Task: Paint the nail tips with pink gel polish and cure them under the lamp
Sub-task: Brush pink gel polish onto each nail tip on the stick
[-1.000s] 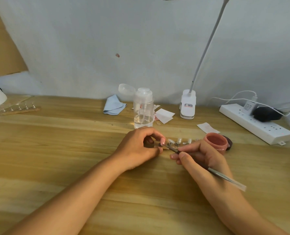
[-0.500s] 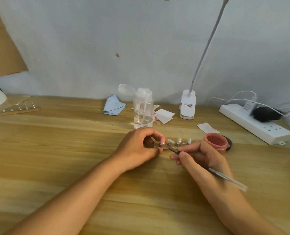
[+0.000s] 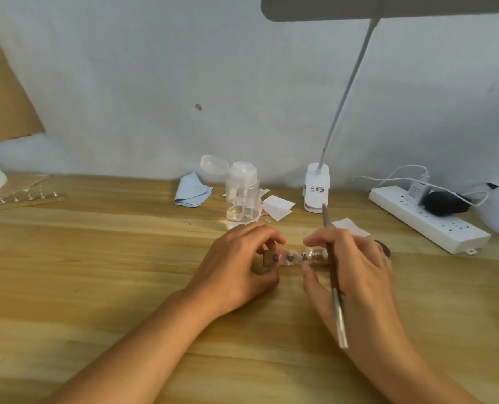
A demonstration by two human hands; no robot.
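Left hand point(image 3: 236, 268) pinching nail-tip strip point(image 3: 290, 258), right hand point(image 3: 359, 275) gripping brush point(image 3: 338, 310), strip's end hidden

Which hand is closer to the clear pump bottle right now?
Left. The left hand, gripping the nail tip holder, sits just in front of the clear pump bottle; the right hand, holding the brush, is farther off to its right.

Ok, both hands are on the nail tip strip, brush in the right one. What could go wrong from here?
The left hand grips right beside the pink tip on the nail tip strip; wet polish could smudge.
The brush in the right hand crosses the strip and might touch tips.
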